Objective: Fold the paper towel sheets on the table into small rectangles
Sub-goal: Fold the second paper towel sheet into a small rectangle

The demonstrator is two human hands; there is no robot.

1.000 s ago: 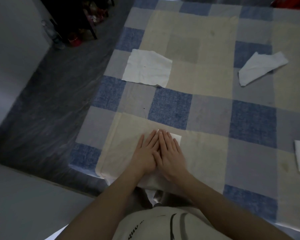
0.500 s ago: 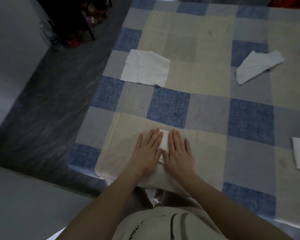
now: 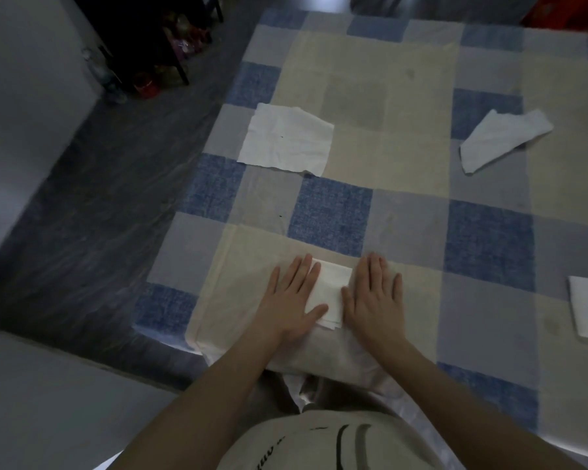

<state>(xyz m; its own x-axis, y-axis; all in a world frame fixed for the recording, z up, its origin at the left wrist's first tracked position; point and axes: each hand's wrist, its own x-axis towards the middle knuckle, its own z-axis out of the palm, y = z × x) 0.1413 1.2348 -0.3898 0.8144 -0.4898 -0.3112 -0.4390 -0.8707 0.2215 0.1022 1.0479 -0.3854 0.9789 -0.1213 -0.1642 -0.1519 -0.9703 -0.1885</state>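
Now both hands lie flat with straight fingers on the checked tablecloth point(image 3: 333, 215) at lower centre: the left hand point(image 3: 294, 296) presses the folded paper towel's point(image 3: 331, 293) left edge, the right hand point(image 3: 375, 293) rests just beside its right edge. An unfolded sheet point(image 3: 286, 140) lies at upper left.

- A checked cloth point(image 3: 333, 218) in blue, grey and cream covers the counter.
- Dark grey floor point(image 3: 82, 212) runs beside the counter's left edge.
- A dark shelf point(image 3: 143, 39) of blurred items stands beyond the far-left corner.
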